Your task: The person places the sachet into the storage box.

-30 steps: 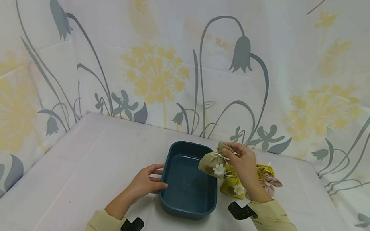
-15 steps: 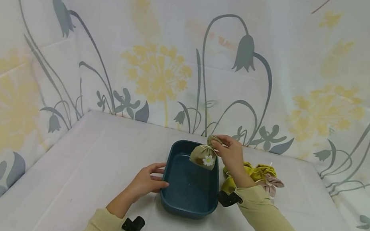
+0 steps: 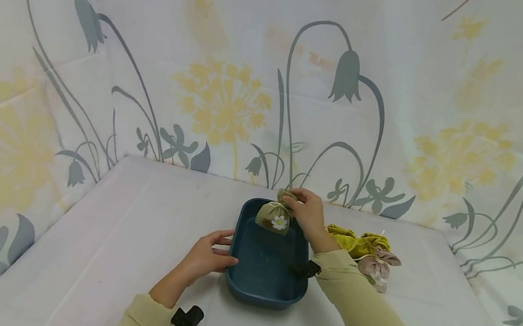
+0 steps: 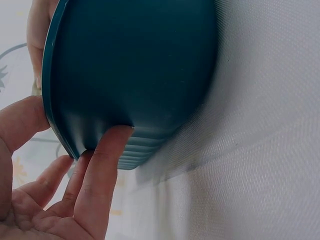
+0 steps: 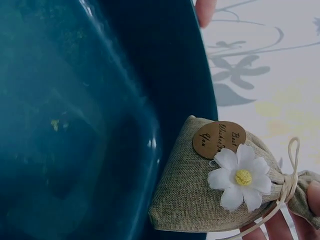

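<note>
A teal plastic bin [image 3: 244, 274] stands in the middle of the table. My left hand [image 3: 206, 254] holds its left side, thumb at the rim and fingers against the outer wall [image 4: 140, 60] in the left wrist view. Over the far end of the bin, my right hand [image 3: 307, 211] pinches a beige drawstring pouch [image 3: 267, 216] by its gathered neck. In the right wrist view the pouch [image 5: 185, 190] hangs tilted, with a white fabric daisy [image 5: 240, 177] and a round brown tag [image 5: 207, 140] with writing on its front. The visible bin floor [image 3: 266, 261] holds nothing.
Right of the bin lie mustard-yellow pouches [image 3: 369, 245] and a pinkish pouch [image 3: 375, 267], partly hidden by my right forearm. White cloth [image 3: 130, 211] covers the table. A flower-printed curtain [image 3: 229, 106] closes off the back and sides.
My right hand has moved left with the beige pouch, from beside the bin's right rim to over its far end. My left hand has kept its hold on the bin.
</note>
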A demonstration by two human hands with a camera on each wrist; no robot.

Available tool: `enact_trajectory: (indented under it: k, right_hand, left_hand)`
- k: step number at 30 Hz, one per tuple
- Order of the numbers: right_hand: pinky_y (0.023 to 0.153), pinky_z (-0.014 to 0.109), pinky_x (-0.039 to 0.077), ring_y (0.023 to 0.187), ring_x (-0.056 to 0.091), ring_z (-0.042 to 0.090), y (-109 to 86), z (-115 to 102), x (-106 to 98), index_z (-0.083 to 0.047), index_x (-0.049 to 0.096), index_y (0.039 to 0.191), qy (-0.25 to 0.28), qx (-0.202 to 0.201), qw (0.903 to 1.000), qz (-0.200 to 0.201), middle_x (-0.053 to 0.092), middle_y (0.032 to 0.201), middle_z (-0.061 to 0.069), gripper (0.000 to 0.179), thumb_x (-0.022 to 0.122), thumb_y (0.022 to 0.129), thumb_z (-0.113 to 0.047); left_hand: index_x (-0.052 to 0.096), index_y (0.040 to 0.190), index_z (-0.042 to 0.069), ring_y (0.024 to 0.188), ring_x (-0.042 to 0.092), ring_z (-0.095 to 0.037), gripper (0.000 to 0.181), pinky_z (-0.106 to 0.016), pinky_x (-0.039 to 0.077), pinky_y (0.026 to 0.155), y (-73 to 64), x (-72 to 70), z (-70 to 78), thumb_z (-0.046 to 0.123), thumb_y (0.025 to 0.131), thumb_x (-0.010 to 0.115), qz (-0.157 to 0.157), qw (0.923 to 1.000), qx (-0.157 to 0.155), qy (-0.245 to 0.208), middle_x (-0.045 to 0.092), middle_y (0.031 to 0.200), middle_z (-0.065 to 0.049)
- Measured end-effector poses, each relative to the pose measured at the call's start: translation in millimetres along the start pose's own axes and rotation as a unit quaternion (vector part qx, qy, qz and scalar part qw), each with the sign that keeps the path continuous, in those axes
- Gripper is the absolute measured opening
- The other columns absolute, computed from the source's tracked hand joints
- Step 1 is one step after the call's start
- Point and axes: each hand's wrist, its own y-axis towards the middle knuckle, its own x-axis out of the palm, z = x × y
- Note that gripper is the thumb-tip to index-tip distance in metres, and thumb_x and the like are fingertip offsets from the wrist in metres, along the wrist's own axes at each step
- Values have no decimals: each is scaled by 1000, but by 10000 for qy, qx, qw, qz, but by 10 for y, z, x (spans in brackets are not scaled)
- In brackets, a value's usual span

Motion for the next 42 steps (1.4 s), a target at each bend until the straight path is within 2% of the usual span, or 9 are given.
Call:
enact_trajectory:
  k: [4, 9, 14, 21, 31, 42]
  right_hand:
    - [74, 33, 54, 98, 59, 31, 73, 66, 98, 5, 59, 117, 17, 69, 10000, -38, 59, 113, 22, 30, 60, 91, -9]
    - [70, 30, 54, 94, 60, 30, 147, 148, 198, 6, 62, 112, -21, 101, 9999, 97, 62, 109, 23, 27, 63, 89, -7]
    - [67, 29, 53, 88, 60, 27, 177, 195, 240, 7, 62, 111, 60, 209, 9997, 141, 63, 104, 21, 25, 62, 89, -6]
    - [70, 31, 53, 89, 60, 28, 205, 273, 297, 7, 61, 113, 297, 383, 9988, 46, 61, 105, 22, 26, 61, 89, -4]
    - [66, 27, 52, 85, 61, 22, 248, 307, 375, 4, 65, 110, 113, 298, 9995, 81, 65, 103, 19, 26, 66, 86, -6]
    - [83, 37, 51, 99, 58, 28, 187, 199, 306, 2, 66, 108, 83, 394, 9992, 72, 65, 103, 15, 28, 70, 82, -6]
  left_hand:
    - [43, 137, 3, 104, 58, -31, 68, -36, 56, 70, 3, -9, 12, 2, 77, 74, -8, 10000, 32, -54, 49, 127, -22]
    - [44, 137, 3, 104, 58, -31, 67, -36, 56, 69, 15, -6, 1, 1, 76, 74, -4, 10000, 43, -37, 49, 126, -22]
    - [43, 137, 3, 105, 58, -32, 68, -36, 56, 69, 20, -1, -9, 2, 76, 74, -7, 10000, 39, -53, 49, 127, -22]
    - [42, 138, 3, 105, 57, -32, 68, -37, 56, 70, 10, 6, 11, 3, 78, 74, -58, 9999, 38, -108, 48, 128, -22]
    - [41, 138, 2, 105, 57, -32, 68, -37, 56, 71, 15, 1, 0, 4, 78, 73, -121, 9998, 83, -111, 48, 127, -24]
    - [41, 138, 1, 106, 57, -34, 68, -37, 56, 70, 5, -19, -15, 2, 77, 73, -101, 9998, 78, -139, 48, 127, -23]
